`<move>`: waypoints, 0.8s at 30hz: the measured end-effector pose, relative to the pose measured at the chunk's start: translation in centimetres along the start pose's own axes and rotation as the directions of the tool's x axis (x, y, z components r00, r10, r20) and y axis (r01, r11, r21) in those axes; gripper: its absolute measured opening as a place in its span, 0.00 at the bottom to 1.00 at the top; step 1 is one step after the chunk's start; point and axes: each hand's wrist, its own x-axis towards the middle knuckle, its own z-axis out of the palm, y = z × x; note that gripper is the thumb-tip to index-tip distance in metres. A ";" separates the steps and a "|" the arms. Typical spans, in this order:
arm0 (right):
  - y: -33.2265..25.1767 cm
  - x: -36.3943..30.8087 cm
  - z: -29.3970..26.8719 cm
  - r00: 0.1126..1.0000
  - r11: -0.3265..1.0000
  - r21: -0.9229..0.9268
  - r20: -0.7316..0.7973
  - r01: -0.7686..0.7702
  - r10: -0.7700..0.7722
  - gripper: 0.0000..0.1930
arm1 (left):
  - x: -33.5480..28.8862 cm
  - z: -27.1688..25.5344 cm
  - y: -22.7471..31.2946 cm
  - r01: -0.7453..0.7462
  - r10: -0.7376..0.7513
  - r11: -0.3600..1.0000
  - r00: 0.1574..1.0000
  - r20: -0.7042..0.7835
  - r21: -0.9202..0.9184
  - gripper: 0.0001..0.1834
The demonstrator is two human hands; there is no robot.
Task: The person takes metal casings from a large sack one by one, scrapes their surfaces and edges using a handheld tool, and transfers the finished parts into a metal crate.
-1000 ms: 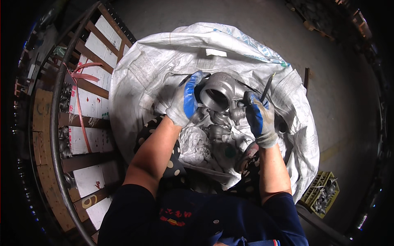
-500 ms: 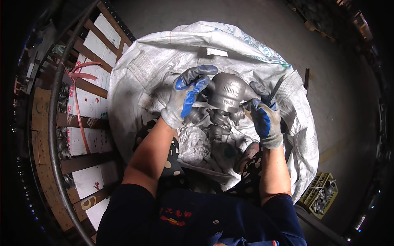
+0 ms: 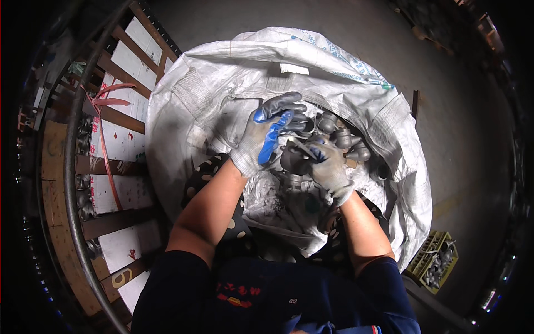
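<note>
Inside the white woven sack [image 3: 181,114], the gloved right hand [image 3: 329,166] bends over a dark metal pipe fitting [image 3: 293,160]; blur leaves it impossible to tell whether it pinches anything. Just beyond, the gloved left hand [image 3: 270,129] is spread. Farther in, loose pipe fittings [image 3: 342,138] lie heaped; a knock could roll them against either hand, their round bodies having little to brace them.

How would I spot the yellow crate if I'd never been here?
Find the big white sack in the middle. Off its lower-right edge, on the floor, sits the crate holding grey metal pieces; its yellow slotted sides set it apart from the sack.
</note>
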 end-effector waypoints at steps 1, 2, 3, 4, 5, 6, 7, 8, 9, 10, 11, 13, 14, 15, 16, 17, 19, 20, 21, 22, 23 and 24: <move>-0.6 0.2 0.7 0.999 0.998 -0.048 -0.018 0.051 -0.052 0.09 | -0.1 -0.7 0.4 -0.037 0.038 0.999 0.998 -0.042 0.015 0.18; 0.0 0.6 1.0 0.992 0.996 0.054 0.105 -0.074 0.068 0.11 | -0.2 -1.3 0.9 -0.020 0.020 1.000 0.995 -0.101 0.000 0.18; 0.3 0.7 1.6 0.982 0.979 0.138 0.133 -0.149 0.131 0.13 | -0.6 -2.5 1.8 -0.028 0.027 1.000 0.983 -0.179 -0.003 0.18; 0.3 0.8 1.3 0.996 0.998 0.042 0.084 -0.046 0.043 0.15 | -0.6 -3.7 1.1 -0.062 0.037 0.993 0.974 -0.224 -0.104 0.19; -0.6 1.0 0.9 0.975 0.976 0.115 0.148 -0.185 0.167 0.16 | -1.2 -4.9 1.3 0.029 -0.053 0.995 0.963 -0.264 -0.096 0.19; -0.6 0.8 -0.6 0.998 0.999 -0.051 0.055 -0.011 0.014 0.18 | -1.3 -3.2 1.6 0.067 -0.090 0.994 0.951 -0.294 -0.085 0.18; 0.2 0.3 -1.4 0.986 0.941 0.295 0.067 -0.167 0.154 0.18 | -1.2 -2.5 1.2 0.095 -0.126 0.989 0.948 -0.294 -0.115 0.17; -0.7 0.2 -2.1 0.982 0.845 0.502 0.077 -0.187 0.171 0.17 | -0.3 -2.9 -0.9 0.011 -0.052 0.990 0.955 -0.292 -0.142 0.17; 0.4 -0.3 -3.4 0.972 0.836 0.501 0.050 -0.223 0.229 0.16 | 0.3 -2.6 -1.7 0.061 -0.058 0.998 0.943 -0.328 0.001 0.18; 0.3 -0.5 -4.8 0.997 0.951 0.299 0.049 -0.073 0.061 0.17 | 1.1 -2.7 -3.0 0.135 -0.145 0.989 0.950 -0.277 -0.054 0.19; 6.8 -1.2 -5.6 0.988 0.986 -0.069 0.051 0.149 -0.145 0.17 | 1.6 -3.3 -4.7 0.125 -0.108 0.992 0.949 -0.297 0.037 0.20; 4.9 -1.4 -6.5 0.958 0.874 -0.393 0.085 0.285 -0.275 0.11 | -0.2 -1.4 -3.5 0.315 -0.263 0.941 0.911 -0.319 0.123 0.26; 8.7 -0.8 -5.1 0.931 0.918 0.157 0.034 -0.364 0.363 0.13 | -0.7 -2.1 -6.1 0.180 -0.085 0.863 0.973 -0.215 0.472 0.30; 9.0 1.9 -1.8 0.940 0.926 0.176 0.137 -0.334 0.313 0.13 | -3.1 -3.1 -6.4 0.146 -0.031 0.918 0.954 -0.299 0.369 0.32; 8.3 3.0 -1.6 0.952 0.933 0.200 0.127 -0.299 0.278 0.13 | -4.0 -0.9 -3.2 0.452 -0.464 0.886 0.866 -0.185 -0.109 0.32; 7.7 3.8 -1.5 0.962 0.937 0.222 0.116 -0.268 0.248 0.13 | -3.7 -1.1 -2.6 0.436 -0.446 0.895 0.876 -0.185 -0.095 0.32; 5.9 5.1 -1.4 0.979 0.945 0.260 0.106 -0.197 0.175 0.13 | -3.4 -0.8 -2.2 0.390 -0.435 0.893 0.876 -0.208 -0.225 0.30; 5.2 5.4 -1.4 0.984 0.946 0.278 0.099 -0.168 0.146 0.13 | -3.2 -0.7 -2.4 0.369 -0.436 0.882 0.874 -0.214 -0.291 0.29; 4.5 5.4 -1.7 0.988 0.946 0.290 0.095 -0.145 0.123 0.13 | -3.1 -0.4 -3.0 0.350 -0.443 0.864 0.870 -0.215 -0.363 0.27; 3.8 5.1 -1.6 0.991 0.944 0.305 0.093 -0.124 0.101 0.13 | -3.2 -0.3 -3.6 0.329 -0.451 0.840 0.865 -0.220 -0.431 0.26; 3.2 4.7 -1.6 0.993 0.941 0.321 0.090 -0.106 0.081 0.13 | -3.0 -1.6 -4.7 0.320 -0.442 0.844 0.869 -0.222 -0.430 0.26; 2.4 4.2 -1.5 0.995 0.938 0.337 0.086 -0.084 0.059 0.13 | -2.8 -4.2 -6.0 0.050 -0.031 0.996 0.974 -0.223 0.077 0.20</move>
